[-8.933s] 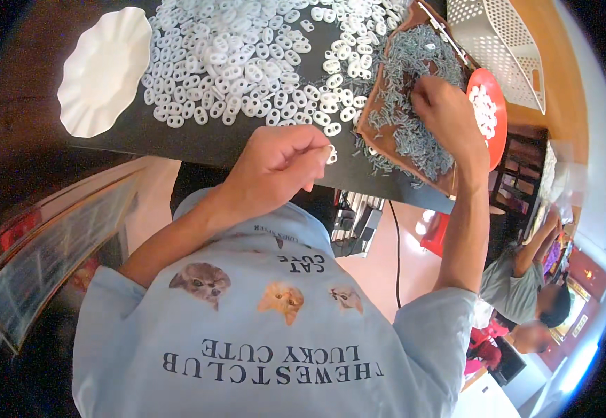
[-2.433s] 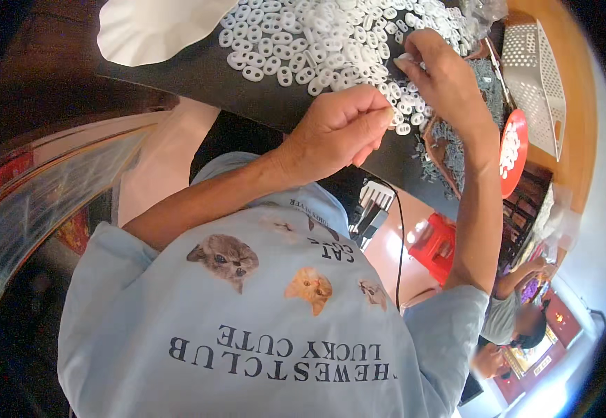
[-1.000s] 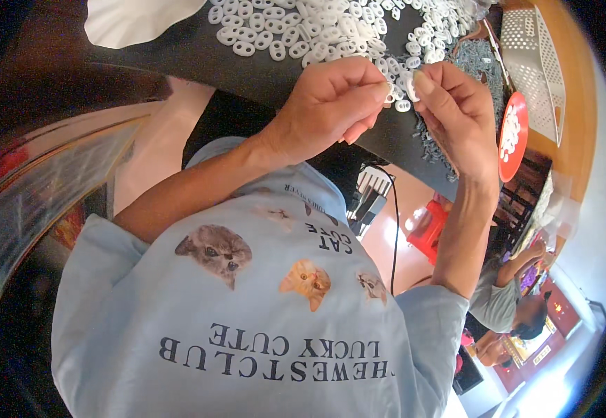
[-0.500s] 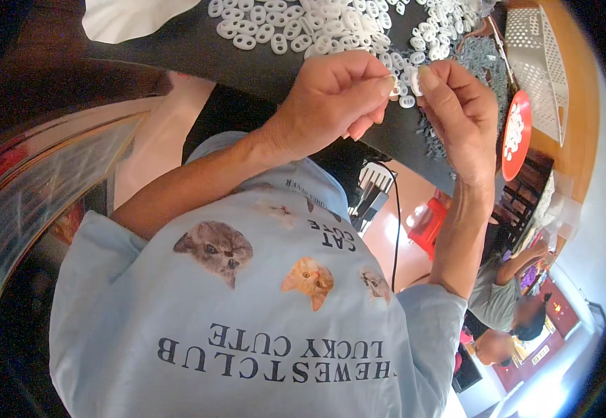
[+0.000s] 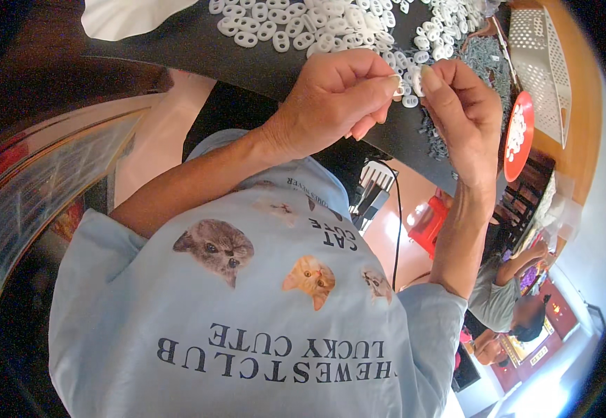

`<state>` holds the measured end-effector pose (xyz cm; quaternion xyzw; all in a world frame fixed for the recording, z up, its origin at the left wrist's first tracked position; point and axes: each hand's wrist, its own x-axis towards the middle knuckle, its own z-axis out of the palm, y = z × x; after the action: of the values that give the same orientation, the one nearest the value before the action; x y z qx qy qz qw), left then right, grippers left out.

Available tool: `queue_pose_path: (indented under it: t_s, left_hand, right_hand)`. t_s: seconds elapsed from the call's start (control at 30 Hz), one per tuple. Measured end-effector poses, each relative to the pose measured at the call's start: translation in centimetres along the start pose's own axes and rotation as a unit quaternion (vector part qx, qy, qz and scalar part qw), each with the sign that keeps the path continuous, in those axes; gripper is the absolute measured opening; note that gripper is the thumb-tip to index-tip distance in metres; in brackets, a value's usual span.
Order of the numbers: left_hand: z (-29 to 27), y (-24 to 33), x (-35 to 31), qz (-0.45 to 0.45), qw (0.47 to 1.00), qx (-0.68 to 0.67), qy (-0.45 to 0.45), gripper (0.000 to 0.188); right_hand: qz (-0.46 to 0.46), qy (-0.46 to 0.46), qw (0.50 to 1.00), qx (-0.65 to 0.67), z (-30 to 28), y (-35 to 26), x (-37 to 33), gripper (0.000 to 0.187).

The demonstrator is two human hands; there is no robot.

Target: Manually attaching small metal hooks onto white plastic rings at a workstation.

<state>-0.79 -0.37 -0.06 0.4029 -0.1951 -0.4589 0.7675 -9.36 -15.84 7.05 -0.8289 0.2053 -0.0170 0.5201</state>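
Thumb and forefinger of my left hand point(image 5: 348, 94) pinch a small white piece point(image 5: 399, 85), of which only the edge shows. Close beside it, my right hand point(image 5: 459, 104) grips a white plastic piece point(image 5: 417, 81) under its thumb. The two pieces are a narrow gap apart. Under and beyond my hands, a heap of white oval two-hole plastic pieces point(image 5: 282, 42) lies on the dark table point(image 5: 177, 52). A single oval piece point(image 5: 410, 101) lies just below the gap between my fingertips. My fingers hide most of both held pieces.
Smaller white pieces point(image 5: 443, 31) are piled at the far right, beside a grey-blue heap point(image 5: 487, 59). A red dish point(image 5: 525, 157) holds white pieces near a white perforated basket point(image 5: 539, 70). White sheeting point(image 5: 125, 17) lies far left. Another person point(image 5: 501, 303) sits at lower right.
Both hands stay raised and pinching, shifted very slightly to the right. The piles look the same apart from a slight shift of the view.
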Motion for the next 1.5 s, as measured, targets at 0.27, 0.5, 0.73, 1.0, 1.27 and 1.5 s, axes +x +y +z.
queue_pose_path:
  t_s: [0.27,0.5,0.73,1.0,1.27,1.5]
  left_hand:
    - [0.1,0.0,0.1,-0.003,1.000,-0.005,0.004,0.017]
    - [0.1,-0.1,0.0,-0.001,1.000,0.001,0.006,0.019]
    - [0.0,-0.2,0.1,0.012,1.000,0.014,0.003,0.019]
    - [-0.1,-0.6,0.1,0.021,1.000,0.012,-0.005,0.018]
    - [0.0,-0.2,0.2,0.008,1.000,-0.001,-0.003,0.020]
    - [-0.3,-0.5,0.3,0.000,1.000,0.001,-0.010,0.019]
  right_hand:
    - [-0.020,0.009,1.000,-0.010,0.0,0.2,-0.1,0.015]
    - [-0.014,0.019,1.000,-0.007,0.2,0.5,-0.1,0.014]
    - [-0.013,0.046,0.999,0.019,0.9,0.2,0.0,0.023]
    - [-0.032,0.072,0.997,0.010,1.5,0.1,0.0,0.023]
    - [-0.030,0.027,0.999,0.016,1.6,0.3,-0.1,0.015]
    - [-0.069,0.026,0.997,-0.036,1.5,0.5,0.0,0.019]
